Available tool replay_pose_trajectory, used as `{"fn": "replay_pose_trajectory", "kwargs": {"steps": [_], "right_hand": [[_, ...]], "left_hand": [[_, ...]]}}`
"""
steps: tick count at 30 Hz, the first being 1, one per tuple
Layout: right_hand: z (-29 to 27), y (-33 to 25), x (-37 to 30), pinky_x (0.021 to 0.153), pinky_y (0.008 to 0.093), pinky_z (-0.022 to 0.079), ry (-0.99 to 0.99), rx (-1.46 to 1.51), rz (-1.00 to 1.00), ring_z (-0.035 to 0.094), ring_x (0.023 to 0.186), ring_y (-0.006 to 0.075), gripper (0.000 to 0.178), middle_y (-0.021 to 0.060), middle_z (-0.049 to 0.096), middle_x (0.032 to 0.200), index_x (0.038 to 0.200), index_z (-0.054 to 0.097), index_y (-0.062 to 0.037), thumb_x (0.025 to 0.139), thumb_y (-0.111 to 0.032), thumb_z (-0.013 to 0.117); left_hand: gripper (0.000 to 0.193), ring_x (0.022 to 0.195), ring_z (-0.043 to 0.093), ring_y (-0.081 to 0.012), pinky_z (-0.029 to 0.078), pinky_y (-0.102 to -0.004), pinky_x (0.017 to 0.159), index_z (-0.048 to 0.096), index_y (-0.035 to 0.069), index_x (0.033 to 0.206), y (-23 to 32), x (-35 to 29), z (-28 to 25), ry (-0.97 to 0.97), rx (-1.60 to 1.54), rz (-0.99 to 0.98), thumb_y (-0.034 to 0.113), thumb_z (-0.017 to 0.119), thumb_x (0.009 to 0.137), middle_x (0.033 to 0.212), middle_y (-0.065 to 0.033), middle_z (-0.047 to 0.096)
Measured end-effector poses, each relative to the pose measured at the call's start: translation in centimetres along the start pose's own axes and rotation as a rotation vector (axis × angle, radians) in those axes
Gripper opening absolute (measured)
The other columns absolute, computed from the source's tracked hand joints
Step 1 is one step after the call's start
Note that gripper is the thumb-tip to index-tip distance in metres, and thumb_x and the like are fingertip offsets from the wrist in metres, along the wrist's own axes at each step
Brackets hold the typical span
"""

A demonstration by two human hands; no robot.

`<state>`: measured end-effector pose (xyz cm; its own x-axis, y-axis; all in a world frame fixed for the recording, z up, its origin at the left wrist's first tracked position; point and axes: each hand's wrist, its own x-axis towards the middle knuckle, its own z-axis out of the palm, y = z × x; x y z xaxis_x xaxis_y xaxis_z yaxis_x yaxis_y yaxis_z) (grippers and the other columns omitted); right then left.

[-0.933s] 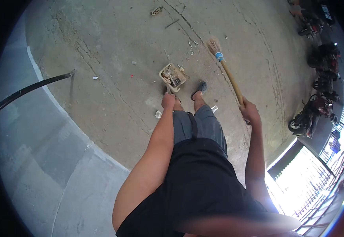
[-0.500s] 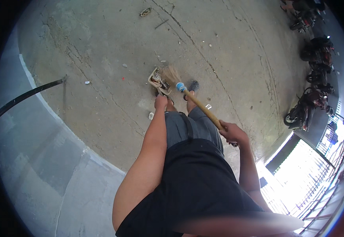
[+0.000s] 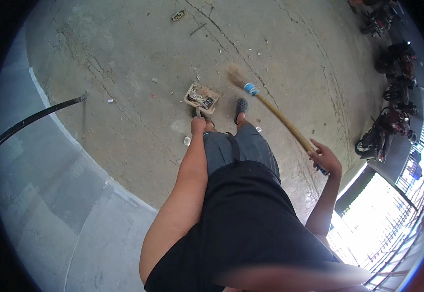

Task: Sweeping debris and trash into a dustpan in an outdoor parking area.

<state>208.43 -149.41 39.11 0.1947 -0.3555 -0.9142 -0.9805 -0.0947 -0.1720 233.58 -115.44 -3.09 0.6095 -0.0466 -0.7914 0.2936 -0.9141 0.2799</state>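
Your left hand (image 3: 198,125) is wrapped around the handle of the dustpan (image 3: 201,96), which sits on the concrete just ahead of your feet, already holding scraps. Your right hand (image 3: 325,159) clasps the broom (image 3: 270,108), bristles beside the pan. Bits of litter (image 3: 178,15) lie farther out; open floor ahead, parked motorbikes (image 3: 384,131) to your right.

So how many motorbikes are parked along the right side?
3 clearly: one motorbike top right, a second below it, a third nearest the bright doorway. More may be hidden past the dark rim.
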Motion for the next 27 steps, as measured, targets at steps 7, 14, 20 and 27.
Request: {"fn": "replay_pose_trajectory", "kwargs": {"steps": [7, 14, 20, 27], "right_hand": [[-10.1, 3.0, 14.7, 0.05, 0.0323, 0.05, 0.29, -0.039, -0.147, 0.059, 0.051, 0.0164, 0.043, 0.0079, 0.061, 0.069, 0.13, 0.055, -0.0083, 0.091, -0.025, 0.061], [-18.0, 2.1, 27.2, 0.054, 0.037, 0.054, 0.4, -0.198, -0.225, 0.064, 0.054, 0.0207, 0.033, 0.0134, 0.064, 0.07, 0.114, 0.06, -0.0029, 0.086, -0.02, 0.058], [-18.7, 7.5, 28.0, 0.06, 0.04, 0.054, 0.241, -0.472, -0.284, 0.067, 0.062, 0.0251, 0.034, 0.0179, 0.066, 0.077, 0.111, 0.057, -0.0014, 0.082, -0.019, 0.058], [-12.9, 7.0, 13.6, 0.07, 0.0447, 0.057, -0.005, -0.462, -0.189, 0.068, 0.08, 0.0372, 0.053, 0.0266, 0.066, 0.097, 0.128, 0.05, -0.0053, 0.078, -0.019, 0.061]], "left_hand": [[0.041, 0.11, 0.059, -0.0418, 0.047, -0.0492, 0.092, 0.062, -0.002, 0.111, 2.4, -3.1, 2.8, 0.051, 0.015, -0.005, 0.031, 0.05, 0.088, 0.114, -0.026, 0.063], [0.04, 0.109, 0.059, -0.0413, 0.047, -0.0486, 0.092, 0.064, 0.0, 0.112, 2.5, -6.1, 6.8, 0.136, 0.044, 0.004, 0.031, 0.051, 0.09, 0.114, -0.0249, 0.063], [0.037, 0.106, 0.06, -0.0412, 0.048, -0.0494, 0.088, 0.064, 0.001, 0.11, 5.8, -9.1, 11.7, 0.062, 0.019, -0.029, 0.029, 0.049, 0.091, 0.111, -0.0237, 0.065], [0.036, 0.104, 0.061, -0.0412, 0.049, -0.0489, 0.087, 0.063, -0.004, 0.106, 7.4, -9.3, 15.0, 0.061, -0.094, -0.118, 0.027, 0.051, 0.091, 0.109, -0.027, 0.064]]}}
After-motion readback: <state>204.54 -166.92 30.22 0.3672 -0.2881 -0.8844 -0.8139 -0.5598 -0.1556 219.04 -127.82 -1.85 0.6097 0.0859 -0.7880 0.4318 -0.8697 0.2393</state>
